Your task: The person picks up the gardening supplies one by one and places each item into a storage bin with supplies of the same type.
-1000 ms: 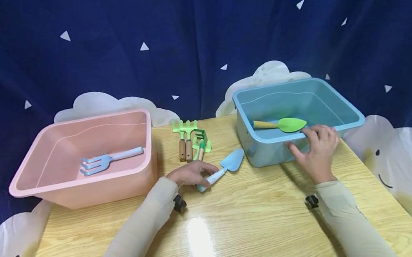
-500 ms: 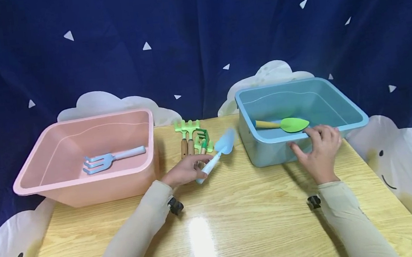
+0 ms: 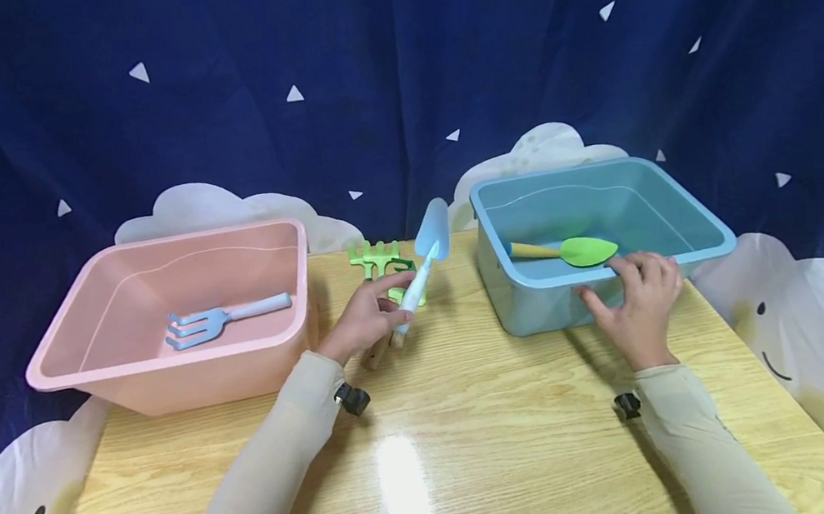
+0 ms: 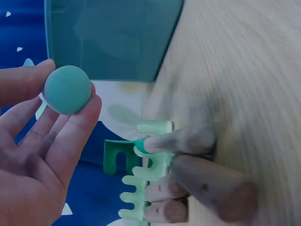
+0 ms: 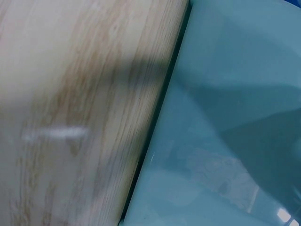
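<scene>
My left hand (image 3: 364,319) pinches the white-blue handle of a light blue garden trowel (image 3: 432,230), holding it up off the table with the blade pointing away. In the left wrist view the round end of the trowel handle (image 4: 68,90) shows between thumb and fingers. Below it lie several small green rakes (image 3: 376,256) with wooden handles, partly hidden by the hand. My right hand (image 3: 639,304) holds the near rim of a blue bin (image 3: 537,302), fingers over the edge and thumb outside. Inside that bin a green trowel (image 3: 588,251) with a yellow handle leans.
A pink bin (image 3: 199,378) stands at the left, with a light blue hand fork (image 3: 211,323) inside. The right wrist view shows only the blue bin's wall (image 5: 197,141) beside the wooden table (image 5: 70,94). A dark blue curtain (image 3: 359,45) hangs behind.
My left hand has lifted the light blue trowel off the table and turned its blade from pointing right to pointing away. The right hand stays on the blue bin's rim.
</scene>
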Available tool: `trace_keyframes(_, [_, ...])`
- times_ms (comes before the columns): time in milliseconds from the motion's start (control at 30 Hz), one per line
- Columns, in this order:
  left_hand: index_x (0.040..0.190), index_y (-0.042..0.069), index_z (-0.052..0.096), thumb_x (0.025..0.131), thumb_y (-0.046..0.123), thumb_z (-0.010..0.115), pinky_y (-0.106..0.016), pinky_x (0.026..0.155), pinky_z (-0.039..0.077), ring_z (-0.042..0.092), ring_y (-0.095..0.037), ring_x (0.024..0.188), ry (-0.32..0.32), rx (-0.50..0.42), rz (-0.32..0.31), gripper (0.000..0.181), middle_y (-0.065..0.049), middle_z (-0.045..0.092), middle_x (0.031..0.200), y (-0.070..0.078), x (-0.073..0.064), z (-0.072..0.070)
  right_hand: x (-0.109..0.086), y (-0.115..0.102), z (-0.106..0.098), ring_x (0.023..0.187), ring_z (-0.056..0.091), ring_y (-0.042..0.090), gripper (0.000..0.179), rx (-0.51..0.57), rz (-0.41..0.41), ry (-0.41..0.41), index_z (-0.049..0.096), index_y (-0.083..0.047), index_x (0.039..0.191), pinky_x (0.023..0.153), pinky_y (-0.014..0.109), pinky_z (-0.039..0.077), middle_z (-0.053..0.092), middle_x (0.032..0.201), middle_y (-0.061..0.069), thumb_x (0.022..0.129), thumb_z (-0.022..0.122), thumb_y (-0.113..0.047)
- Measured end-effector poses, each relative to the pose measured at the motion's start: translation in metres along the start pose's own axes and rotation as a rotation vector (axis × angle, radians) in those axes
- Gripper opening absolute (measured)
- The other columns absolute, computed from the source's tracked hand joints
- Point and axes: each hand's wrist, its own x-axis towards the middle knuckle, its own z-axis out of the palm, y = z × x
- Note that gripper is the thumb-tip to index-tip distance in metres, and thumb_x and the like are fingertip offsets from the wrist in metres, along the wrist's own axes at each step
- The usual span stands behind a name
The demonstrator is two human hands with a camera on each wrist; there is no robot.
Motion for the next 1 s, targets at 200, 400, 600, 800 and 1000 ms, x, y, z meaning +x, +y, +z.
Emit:
trace_keyframes(200, [0.143, 0.017, 0.053, 0.086, -0.002, 0.068, -0.032, 0.073, 0.059, 0.069, -0.023, 0.092, -0.008, -0.019, 0.009, 0.062, -0.011, 0.052, 0.146, 0.011, 0.002, 0.001, 0.000, -0.001, -0.001, 0.107, 0.047, 0.044, 0.065, -0.007, 0.004, -0.006, 0.063, 0.001, 0.102, 0.105, 0.065, 0.024, 0.057, 0.103, 0.025, 0.082, 0.068, -0.061])
trace_keyframes(400, [0.144, 0.022, 0.053, 0.085, -0.002, 0.069, -0.032, 0.076, 0.059, 0.066, -0.025, 0.097, -0.004, -0.012, -0.005, 0.065, -0.005, 0.051, 0.148, 0.021, 0.003, 0.002, -0.001, -0.001, -0.001, 0.108, 0.046, 0.044, 0.064, 0.004, 0.003, -0.006, 0.064, 0.001, 0.102, 0.105, 0.065, 0.023, 0.056, 0.103, 0.025, 0.081, 0.069, -0.060])
trace_keyframes(600, [0.145, 0.021, 0.052, 0.086, -0.004, 0.067, -0.034, 0.076, 0.060, 0.066, -0.027, 0.099, 0.003, -0.056, 0.040, 0.065, -0.005, 0.050, 0.149, 0.029, 0.010, 0.002, -0.001, 0.000, -0.001, 0.107, 0.047, 0.044, 0.065, 0.004, 0.003, -0.003, 0.064, 0.000, 0.102, 0.105, 0.064, 0.023, 0.057, 0.103, 0.024, 0.081, 0.069, -0.060])
trace_keyframes(800, [0.143, 0.025, 0.054, 0.086, -0.002, 0.068, -0.037, 0.075, 0.060, 0.068, -0.026, 0.097, 0.016, -0.049, 0.088, 0.064, -0.004, 0.053, 0.147, 0.045, 0.022, 0.005, -0.001, 0.001, -0.002, 0.108, 0.046, 0.044, 0.065, -0.007, 0.003, -0.011, 0.063, 0.001, 0.103, 0.105, 0.064, 0.024, 0.056, 0.104, 0.025, 0.082, 0.068, -0.061])
trace_keyframes(1000, [0.144, 0.025, 0.052, 0.088, 0.001, 0.068, -0.030, 0.075, 0.058, 0.070, -0.021, 0.099, -0.047, -0.086, 0.103, 0.063, 0.000, 0.048, 0.151, 0.062, 0.038, 0.017, -0.001, 0.000, -0.002, 0.108, 0.047, 0.044, 0.065, -0.011, 0.008, -0.008, 0.063, 0.000, 0.104, 0.106, 0.064, 0.023, 0.057, 0.105, 0.024, 0.082, 0.067, -0.061])
